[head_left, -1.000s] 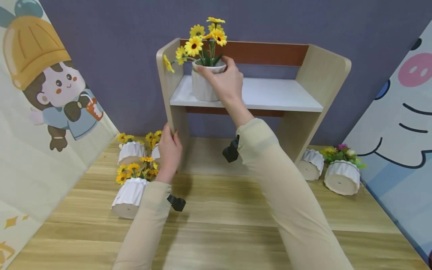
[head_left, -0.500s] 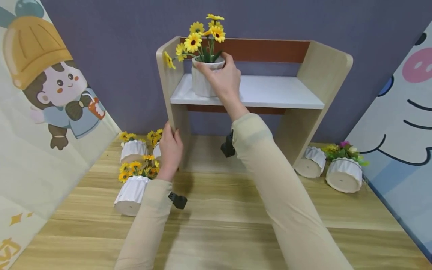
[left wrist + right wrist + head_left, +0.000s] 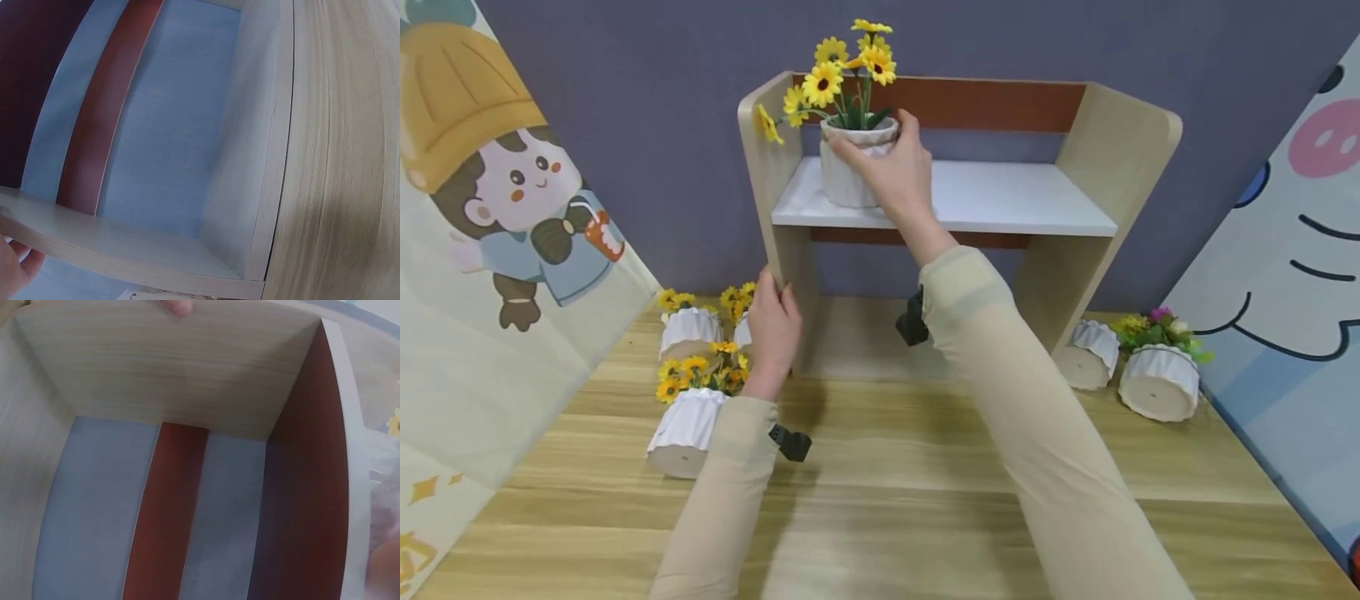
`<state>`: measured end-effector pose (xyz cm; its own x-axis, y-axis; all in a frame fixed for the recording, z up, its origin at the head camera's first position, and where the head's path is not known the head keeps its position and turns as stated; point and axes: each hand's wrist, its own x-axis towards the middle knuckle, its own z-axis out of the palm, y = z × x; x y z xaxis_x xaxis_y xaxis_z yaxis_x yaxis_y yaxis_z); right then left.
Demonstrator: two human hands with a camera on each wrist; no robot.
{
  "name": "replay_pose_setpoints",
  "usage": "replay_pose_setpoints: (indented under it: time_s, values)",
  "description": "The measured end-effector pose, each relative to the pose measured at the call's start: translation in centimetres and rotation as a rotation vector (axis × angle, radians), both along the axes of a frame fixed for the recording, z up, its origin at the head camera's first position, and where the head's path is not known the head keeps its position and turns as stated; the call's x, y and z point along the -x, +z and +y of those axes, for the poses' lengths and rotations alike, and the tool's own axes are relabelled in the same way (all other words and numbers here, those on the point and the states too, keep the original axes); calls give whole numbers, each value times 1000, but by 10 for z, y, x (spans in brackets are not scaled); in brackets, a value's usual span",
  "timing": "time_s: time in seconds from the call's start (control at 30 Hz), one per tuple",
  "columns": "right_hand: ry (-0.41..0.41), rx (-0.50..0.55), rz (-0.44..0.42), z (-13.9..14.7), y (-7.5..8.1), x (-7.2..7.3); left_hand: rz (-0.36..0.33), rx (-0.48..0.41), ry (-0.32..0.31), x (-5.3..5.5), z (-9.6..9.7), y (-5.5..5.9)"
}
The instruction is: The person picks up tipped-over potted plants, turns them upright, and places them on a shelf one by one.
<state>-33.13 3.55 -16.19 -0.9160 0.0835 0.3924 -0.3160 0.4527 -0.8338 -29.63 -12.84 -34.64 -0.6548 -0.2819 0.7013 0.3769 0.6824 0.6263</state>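
My right hand (image 3: pixel 891 171) grips a white ribbed flowerpot (image 3: pixel 846 179) with yellow artificial daisies (image 3: pixel 842 75). The thumb lies across the near side of the rim, and the other fingers are mostly hidden behind the pot. The pot stands upright at the left end of the white upper board (image 3: pixel 1000 196) of a small wooden desk shelf (image 3: pixel 1138 158). Lower down, my left hand (image 3: pixel 775 329) holds the front edge of the shelf's left side panel (image 3: pixel 125 250). In the right wrist view, the pot and right hand are barely visible at the right edge.
Several white pots of yellow flowers, one a tipped flowerpot (image 3: pixel 688 429), lie left of the shelf. To its right lie a white pot (image 3: pixel 1086 357) and a pot with mixed flowers (image 3: pixel 1161 383). All rest on the wooden table (image 3: pixel 887 500), before a grey-blue wall (image 3: pixel 1000 37).
The right hand has slid the flowerpot slightly back from the upper board's front edge. The left hand keeps its hold on the side panel. The head view has shifted a little.
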Motion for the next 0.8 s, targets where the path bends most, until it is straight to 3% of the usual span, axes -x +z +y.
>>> replay_pose_setpoints:
  time_s: [0.4,0.8]
  values:
    - [-36,-94,56,1,-8,-15,-26,-15,9,0,2,-1]
    - [-82,-178,174,12,-18,-19,-16,-16,7,-2,0,1]
